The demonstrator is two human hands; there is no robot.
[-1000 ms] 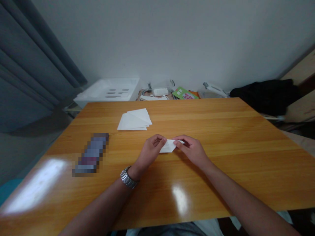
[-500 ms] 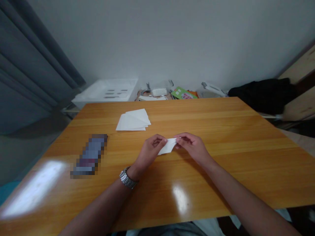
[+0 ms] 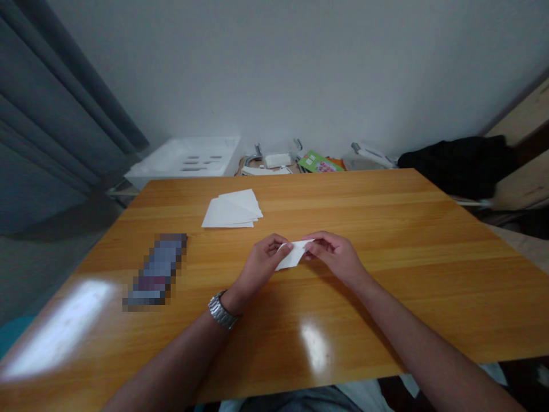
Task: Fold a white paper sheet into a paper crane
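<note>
- A watch [image 3: 222, 311] is worn on the left wrist, at the near side of the table [image 3: 407, 297].
- The left hand [image 3: 261, 266] is curled, with thumb and forefinger pinched on the left upper edge of the paper [image 3: 292, 257].
- The right hand [image 3: 337, 257] is likewise closed in a pinch, on the paper's right upper corner.
- The paper, a small folded white piece, is held between the two hands near the table's middle. Its lower edge is at or just above the wood; which of the two cannot be told.
- The paper lies at 3 o'clock from the left hand and at 9 o'clock from the right. Its long axis runs from about 8 o'clock to 2 o'clock.
- Both hands touch the paper, so neither is nearer. The fingertips are set close together along the top edge.
- A pixelated dark object [image 3: 156, 269] lies on the table at 9 o'clock from the paper, well apart.
- A loose stack of white sheets [image 3: 233, 210] is seen at 11 o'clock, farther back.
- Beyond the far edge, a white tray [image 3: 189, 157] is seen at 11 o'clock, a green booklet [image 3: 319, 163] at 12 to 1 o'clock, and a black cloth [image 3: 458, 163] at 2 o'clock.
</note>
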